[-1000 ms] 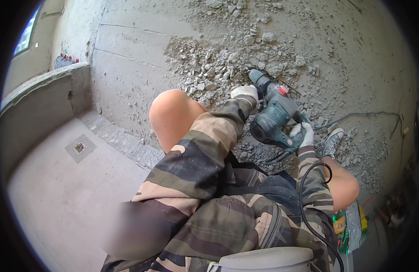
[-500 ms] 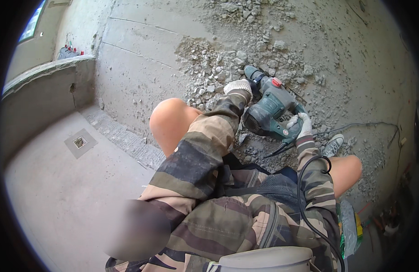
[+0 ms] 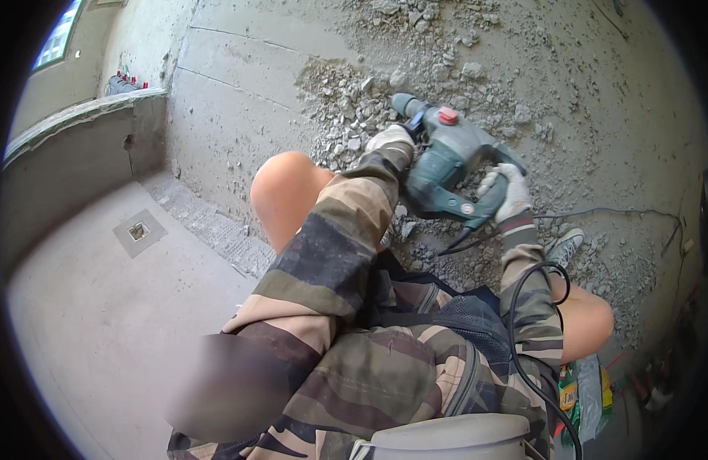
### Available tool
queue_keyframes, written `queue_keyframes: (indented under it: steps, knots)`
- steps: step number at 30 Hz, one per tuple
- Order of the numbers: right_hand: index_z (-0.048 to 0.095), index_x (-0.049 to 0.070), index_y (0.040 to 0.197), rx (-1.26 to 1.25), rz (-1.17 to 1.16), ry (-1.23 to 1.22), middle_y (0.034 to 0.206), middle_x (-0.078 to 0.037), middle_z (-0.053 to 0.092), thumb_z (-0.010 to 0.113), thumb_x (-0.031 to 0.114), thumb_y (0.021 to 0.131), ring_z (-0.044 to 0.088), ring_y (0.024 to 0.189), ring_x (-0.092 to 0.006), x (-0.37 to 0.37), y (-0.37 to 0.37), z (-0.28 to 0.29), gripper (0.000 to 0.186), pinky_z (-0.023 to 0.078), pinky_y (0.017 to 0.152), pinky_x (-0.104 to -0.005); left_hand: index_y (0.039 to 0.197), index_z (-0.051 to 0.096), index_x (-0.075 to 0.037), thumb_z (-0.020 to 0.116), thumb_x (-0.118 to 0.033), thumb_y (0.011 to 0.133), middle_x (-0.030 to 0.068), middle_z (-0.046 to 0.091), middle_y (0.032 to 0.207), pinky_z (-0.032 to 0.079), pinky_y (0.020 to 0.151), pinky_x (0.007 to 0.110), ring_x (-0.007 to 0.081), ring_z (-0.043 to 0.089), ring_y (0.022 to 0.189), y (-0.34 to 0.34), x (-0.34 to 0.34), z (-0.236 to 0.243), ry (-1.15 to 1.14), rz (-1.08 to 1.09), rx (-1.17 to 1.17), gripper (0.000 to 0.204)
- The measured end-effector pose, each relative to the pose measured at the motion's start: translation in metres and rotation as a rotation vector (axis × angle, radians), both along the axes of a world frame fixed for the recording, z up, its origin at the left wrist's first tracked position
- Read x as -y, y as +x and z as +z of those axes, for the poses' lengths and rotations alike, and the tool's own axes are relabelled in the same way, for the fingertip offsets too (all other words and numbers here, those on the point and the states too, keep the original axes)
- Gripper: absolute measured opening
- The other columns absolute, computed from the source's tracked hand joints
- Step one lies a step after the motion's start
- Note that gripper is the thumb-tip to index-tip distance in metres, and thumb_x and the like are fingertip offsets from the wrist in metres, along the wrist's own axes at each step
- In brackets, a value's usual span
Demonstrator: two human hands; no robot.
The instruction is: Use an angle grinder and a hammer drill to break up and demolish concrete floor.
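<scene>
A green and grey rotary hammer with a red knob on its top is held over broken rubble, its nose pointing to the far left. My left hand, in a white knitted glove, closes round the side handle near the nose. My right hand, gloved too, wraps the rear grip, with fingers through the handle opening. The tool is slightly blurred. No bit can be made out at its nose. A black cable leaves the handle end, and a loop of dark cord lies over my right sleeve.
Concrete rubble spreads around and beyond the tool. At left stands a low wall, near a square floor drain. A thin cable crosses the floor at right. Bags lie by my right leg.
Both my hands have shifted the rotary hammer to the left, its nose moving a little farther away. Both hands keep their hold on it.
</scene>
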State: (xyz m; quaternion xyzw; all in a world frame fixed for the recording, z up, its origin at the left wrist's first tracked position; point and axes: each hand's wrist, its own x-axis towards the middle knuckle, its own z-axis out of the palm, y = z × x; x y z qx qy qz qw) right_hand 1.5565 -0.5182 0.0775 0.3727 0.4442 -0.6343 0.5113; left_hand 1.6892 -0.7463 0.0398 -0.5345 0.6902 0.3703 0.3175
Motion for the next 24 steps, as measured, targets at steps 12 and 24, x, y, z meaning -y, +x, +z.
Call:
queue_keyframes:
  steps: [12,24]
  knots:
    - [0.052,0.010,0.083,-0.046,0.130,0.317,0.066,0.000,0.054,0.058,0.020,0.084,0.053,0.050,-0.0127,-0.189,-0.082,0.068,0.012,0.047,0.043,-0.0271,0.125,0.052,-0.020,0.058,-0.012,0.081,0.0133,0.063,0.108,0.052,0.078,0.049,0.0306,0.063,0.096,-0.048,-0.191,0.013,0.699,-0.116,-0.228,0.044]
    - [0.049,0.010,0.079,0.144,-0.036,0.140,0.063,-0.002,0.050,0.053,0.021,0.085,0.050,0.052,-0.0173,-0.131,0.016,-0.011,0.013,0.045,0.048,-0.0325,0.109,0.067,-0.018,0.060,-0.032,0.082,0.0102,0.068,0.104,0.048,0.083,0.036,0.0266,0.065,0.097,0.030,-0.114,-0.053,0.176,-0.160,-0.112,0.031]
